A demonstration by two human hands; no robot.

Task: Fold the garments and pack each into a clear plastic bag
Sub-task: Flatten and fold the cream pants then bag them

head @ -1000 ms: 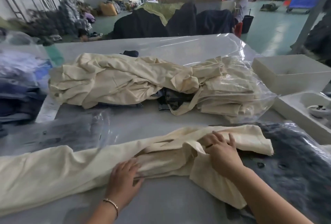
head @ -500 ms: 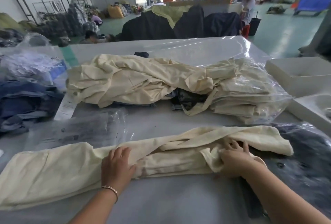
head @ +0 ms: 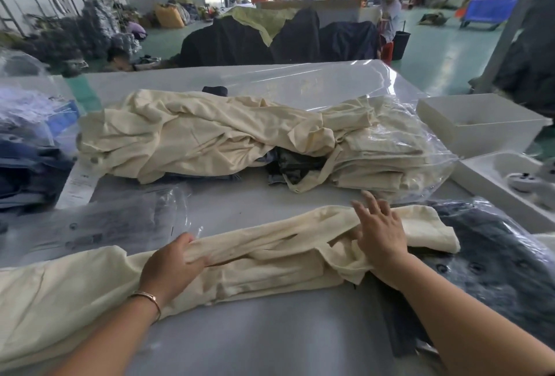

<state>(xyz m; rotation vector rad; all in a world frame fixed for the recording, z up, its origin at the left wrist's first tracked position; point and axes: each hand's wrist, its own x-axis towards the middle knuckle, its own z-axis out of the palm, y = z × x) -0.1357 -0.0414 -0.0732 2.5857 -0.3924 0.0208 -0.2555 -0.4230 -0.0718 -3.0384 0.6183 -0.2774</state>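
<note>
Behind the big grey table (head: 270, 330) a wide hall is stretching away, with heaps of clothes on a green floor.

Seen from the head camera, a long cream garment (head: 255, 255) is lying across the near part of the table, stretched out from left to right. The left hand (head: 171, 267) is gripping a bunched fold near the middle of it, with the fingers curled round the cloth. The right hand (head: 381, 231) is resting flat on the cloth further right, with its fingers straight and spread apart. A clear plastic bag (head: 120, 222) is lying flat on the table just behind the garment, on the left. Further back a pile of cream clothes (head: 204, 138) is sitting, and beside it a bagged stack (head: 390, 153) is waiting. White trays (head: 480, 123) are standing at the right edge.

This looks like the folding step, and the packing is not yet begun. To do it well, the flat hand should be pressing the cloth down while the other hand is pulling the fold straight, so no lumps stay. Edges should be lining up neatly, or the garment may not be sliding into the bag easily.
</note>
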